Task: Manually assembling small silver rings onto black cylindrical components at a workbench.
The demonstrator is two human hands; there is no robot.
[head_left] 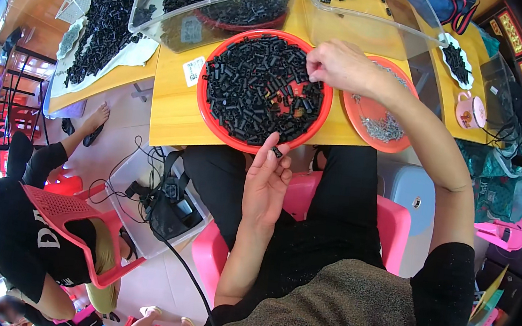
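Note:
A round red basin (200,92) full of short black plastic tubes (251,78) sits at the table's front edge. Just below its rim is my left hand (267,180), palm up, pinching one small black tube (276,152) between thumb and forefinger. My right hand (336,65) hovers over the basin's right rim with its fingertips pressed together; whatever lies between them is too small to make out. Beneath my right forearm stands an orange-red plate (359,119) with a pile of small silvery metal pieces (384,127).
Clear plastic bins (227,8) of black tubes stand behind the basin. More tubes (105,29) lie heaped on white cloth at the left table. A pink mug (471,111) and a white dish (458,62) are at the right. Another person (27,239) sits on a red chair at lower left.

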